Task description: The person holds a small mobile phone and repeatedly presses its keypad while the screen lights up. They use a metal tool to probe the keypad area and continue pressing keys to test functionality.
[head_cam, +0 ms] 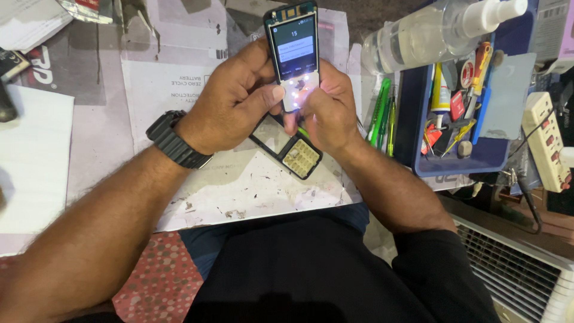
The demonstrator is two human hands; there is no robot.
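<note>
Both my hands hold a small bar phone (293,54) with its front cover off, upright above the table. Its screen is lit and white lights glow on the bare keypad board. My left hand (230,101), with a black watch on the wrist, grips the phone's left side, the thumb pressing the lit keypad area. The phone's lower right side rests in my right hand (326,110). Below the hands, the black front cover (287,149) with its pale keypad lies flat on white paper.
A blue tray (412,143) at the right holds glue, screwdrivers and small tools. A clear spray bottle (430,30) lies across its top. Green-handled tools (382,113) lie beside it. A white power strip (547,140) is at far right. Paper and cardboard (155,78) cover the table.
</note>
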